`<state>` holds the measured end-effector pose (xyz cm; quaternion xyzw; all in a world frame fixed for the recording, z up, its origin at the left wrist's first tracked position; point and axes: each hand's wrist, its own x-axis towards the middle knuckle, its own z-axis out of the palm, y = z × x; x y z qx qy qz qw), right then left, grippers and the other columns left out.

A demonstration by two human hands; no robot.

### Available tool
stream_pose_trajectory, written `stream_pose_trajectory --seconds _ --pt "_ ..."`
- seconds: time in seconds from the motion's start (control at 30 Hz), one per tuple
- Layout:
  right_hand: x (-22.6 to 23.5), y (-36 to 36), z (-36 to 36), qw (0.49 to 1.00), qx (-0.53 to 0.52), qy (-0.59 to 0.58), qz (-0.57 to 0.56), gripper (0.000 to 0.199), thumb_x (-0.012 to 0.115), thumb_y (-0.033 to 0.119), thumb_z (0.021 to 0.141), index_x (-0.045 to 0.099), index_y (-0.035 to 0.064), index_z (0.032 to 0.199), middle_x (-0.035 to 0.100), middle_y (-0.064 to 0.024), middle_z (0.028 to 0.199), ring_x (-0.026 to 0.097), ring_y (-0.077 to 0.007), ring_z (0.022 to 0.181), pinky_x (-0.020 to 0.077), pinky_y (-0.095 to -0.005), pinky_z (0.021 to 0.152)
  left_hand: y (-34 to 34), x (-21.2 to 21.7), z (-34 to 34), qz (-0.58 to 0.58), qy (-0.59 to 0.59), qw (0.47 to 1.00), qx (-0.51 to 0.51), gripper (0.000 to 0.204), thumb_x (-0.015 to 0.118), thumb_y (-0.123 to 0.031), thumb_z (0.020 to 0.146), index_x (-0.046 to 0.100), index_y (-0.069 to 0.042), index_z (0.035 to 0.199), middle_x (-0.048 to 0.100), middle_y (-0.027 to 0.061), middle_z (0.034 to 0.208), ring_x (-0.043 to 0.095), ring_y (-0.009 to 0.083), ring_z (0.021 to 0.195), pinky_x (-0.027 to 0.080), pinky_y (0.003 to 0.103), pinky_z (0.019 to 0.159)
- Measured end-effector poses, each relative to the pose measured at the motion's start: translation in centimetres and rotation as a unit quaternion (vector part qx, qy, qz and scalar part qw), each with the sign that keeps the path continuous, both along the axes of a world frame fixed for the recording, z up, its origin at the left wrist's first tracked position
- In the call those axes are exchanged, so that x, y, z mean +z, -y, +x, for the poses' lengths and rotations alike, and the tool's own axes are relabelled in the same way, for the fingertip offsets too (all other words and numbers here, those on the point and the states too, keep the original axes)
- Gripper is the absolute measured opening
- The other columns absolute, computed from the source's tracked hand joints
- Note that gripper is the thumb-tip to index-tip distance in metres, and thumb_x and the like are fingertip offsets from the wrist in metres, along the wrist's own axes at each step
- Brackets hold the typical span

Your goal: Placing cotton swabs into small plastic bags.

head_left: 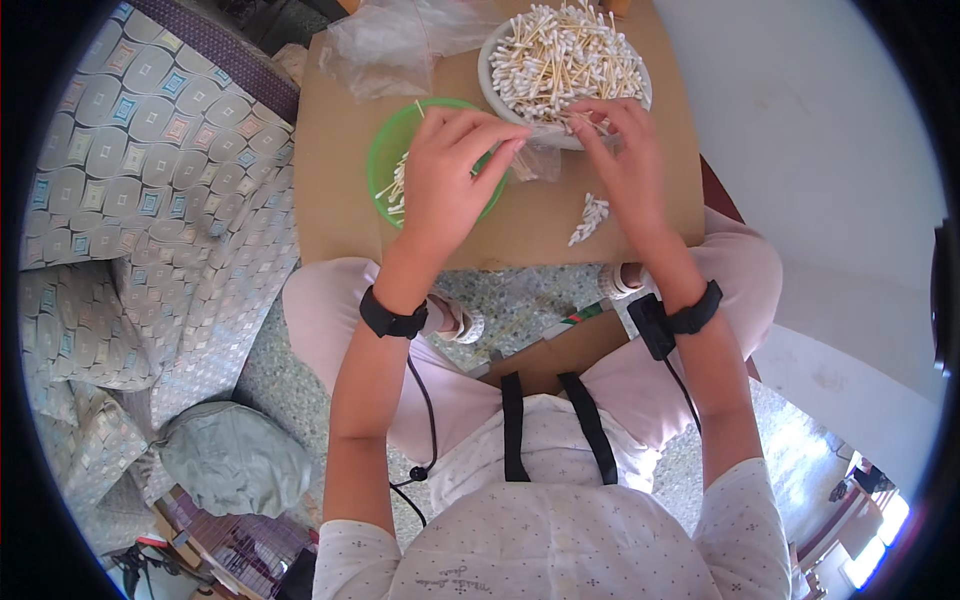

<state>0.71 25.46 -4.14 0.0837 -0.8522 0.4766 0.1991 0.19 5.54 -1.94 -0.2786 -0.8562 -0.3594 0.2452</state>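
White cotton-tipped swabs (572, 45) seem mid-picking: at their round pale bowl (487, 80), right hand (628, 155) and left hand (450, 165) curl fingers, grip unclear, next likely needing delicate separation

Green bowl (375, 170): left hand (445, 175) is covering its middle.
White bowl (486, 80): cotton swabs (565, 60) are hiding its inside.
Right hand (632, 165): grip is looking indistinct.

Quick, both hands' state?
Left hand: pinched closed; anything held can't be told.
Right hand: partly curled by the bowl of cotton swabs; hold can't be told.
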Motion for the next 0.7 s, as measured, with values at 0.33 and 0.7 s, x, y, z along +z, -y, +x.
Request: stream_pose_trajectory --seconds 0.33,0.7 --pt "-1.3 -1.0 -0.5 0.984 -0.084 0.01 0.155 0.038 0.074 0.027 0.075 0.065 0.0191 0.111 0.057 -0.0039 0.097 0.055 -0.0231 0.093 0.0411 -0.0393 0.084 -0.8 -0.6 0.6 -0.054 -0.04 0.997 -0.043 0.021 0.072 -0.011 0.072 0.072 -0.016 0.092 0.063 -0.0042 0.093 0.055 0.0216 0.09 0.046 0.034 0.076" --pt "-2.1 -1.8 -1.5 0.987 -0.095 -0.021 0.132 0.014 0.07 0.021 0.079 0.07 0.0165 0.092 0.063 0.0003 0.086 0.059 -0.0204 0.086 0.0402 -0.0353 0.074 -1.2 -0.2 0.6 -0.008 -0.012 1.0 -0.008 0.034 0.072 -0.006 0.073 0.069 -0.016 0.105 0.061 0.0021 0.104 0.055 0.0247 0.095 0.045 0.037 0.083"
